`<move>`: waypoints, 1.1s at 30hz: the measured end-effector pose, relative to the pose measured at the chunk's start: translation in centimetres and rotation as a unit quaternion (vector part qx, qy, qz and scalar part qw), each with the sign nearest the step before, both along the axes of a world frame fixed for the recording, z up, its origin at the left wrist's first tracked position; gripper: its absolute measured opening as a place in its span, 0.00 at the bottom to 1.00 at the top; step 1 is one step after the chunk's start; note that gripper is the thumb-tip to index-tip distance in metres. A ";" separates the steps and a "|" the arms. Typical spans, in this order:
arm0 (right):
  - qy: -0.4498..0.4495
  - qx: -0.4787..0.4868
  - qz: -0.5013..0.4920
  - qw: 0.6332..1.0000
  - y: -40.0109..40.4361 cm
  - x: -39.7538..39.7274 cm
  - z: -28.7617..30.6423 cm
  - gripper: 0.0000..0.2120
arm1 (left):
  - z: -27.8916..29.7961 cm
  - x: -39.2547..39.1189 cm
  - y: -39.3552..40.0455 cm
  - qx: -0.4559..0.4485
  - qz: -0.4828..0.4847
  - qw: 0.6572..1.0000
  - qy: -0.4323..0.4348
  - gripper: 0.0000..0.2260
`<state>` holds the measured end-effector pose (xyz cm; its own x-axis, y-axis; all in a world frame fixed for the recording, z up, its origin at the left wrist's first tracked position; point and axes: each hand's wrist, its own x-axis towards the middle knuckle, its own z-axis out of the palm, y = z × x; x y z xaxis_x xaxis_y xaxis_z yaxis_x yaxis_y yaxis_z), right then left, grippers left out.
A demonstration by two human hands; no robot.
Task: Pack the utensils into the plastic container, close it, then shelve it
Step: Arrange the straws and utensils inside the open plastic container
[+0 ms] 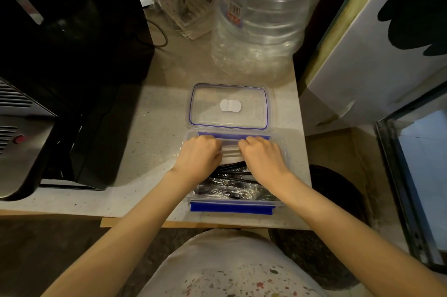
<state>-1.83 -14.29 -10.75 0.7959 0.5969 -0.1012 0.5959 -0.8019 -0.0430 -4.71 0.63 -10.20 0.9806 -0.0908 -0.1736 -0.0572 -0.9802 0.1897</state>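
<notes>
A clear plastic container (231,207) with blue clip flaps sits open near the counter's front edge. Inside lie black plastic utensils (229,190) in clear wrappers and a white packet (231,154). My left hand (199,156) and my right hand (262,156) are both inside the container, fingers curled down on the white packet at its far side. The clear lid (242,116) with a blue seal lies flat on the counter just behind the container, a white oval valve at its middle.
A large clear water jug (258,18) stands behind the lid. A black appliance (72,54) fills the left side, with cables and a power strip (183,8) behind. A white cabinet (377,54) stands at right. The speckled counter (145,141) ends just below the container.
</notes>
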 end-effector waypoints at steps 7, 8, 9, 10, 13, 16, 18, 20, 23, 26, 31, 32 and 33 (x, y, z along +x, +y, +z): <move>0.039 0.038 0.012 0.998 -0.7 0.7 -0.7 0.04 | -0.1 -0.1 -0.1 0.042 -0.016 0.999 0.023 0.10; 0.043 0.045 0.017 0.998 -0.8 0.6 -0.4 0.05 | -0.1 -0.1 -0.1 0.045 -0.015 0.999 0.023 0.10; 0.042 0.054 0.022 0.997 -0.9 0.5 -0.1 0.07 | 0.0 -0.1 -0.2 0.045 -0.015 0.999 0.025 0.10; 0.038 0.056 0.027 0.997 -0.9 0.5 0.1 0.09 | 0.0 0.0 -0.1 0.044 -0.016 0.999 0.026 0.10; 0.040 0.045 0.040 0.997 -0.7 0.7 0.2 0.11 | 0.1 -0.1 -0.2 0.047 -0.030 0.998 0.030 0.10; 0.047 0.024 0.050 0.997 -0.6 0.7 0.2 0.11 | 0.2 -0.2 -0.3 0.064 -0.025 0.997 0.025 0.09; 0.048 0.017 0.049 0.998 -0.6 0.7 0.2 0.10 | 0.4 -0.2 -0.4 0.077 -0.020 0.997 0.021 0.09; 0.047 0.017 0.040 0.998 -0.5 0.6 0.2 0.11 | 0.5 -0.2 -0.6 0.087 -0.009 0.996 0.017 0.09; 0.035 0.013 0.023 0.999 -0.4 0.5 0.3 0.13 | 0.6 -0.3 -1.0 0.092 0.022 0.995 0.006 0.09; 0.031 -0.004 0.014 0.999 -0.2 0.3 0.3 0.14 | 0.4 -0.4 -1.3 0.108 0.030 0.994 -0.009 0.11; -0.003 -0.044 0.009 0.999 0.7 0.2 -0.4 0.07 | 0.3 -0.6 -1.5 0.126 0.031 0.991 0.019 0.06; -0.002 -0.056 0.010 0.998 0.9 0.1 -0.4 0.09 | 0.2 -0.7 -1.5 0.127 0.030 0.991 0.025 0.06; -0.006 -0.054 0.010 0.998 1.0 0.2 -0.5 0.12 | 0.2 -0.8 -1.5 0.128 0.028 0.991 0.029 0.06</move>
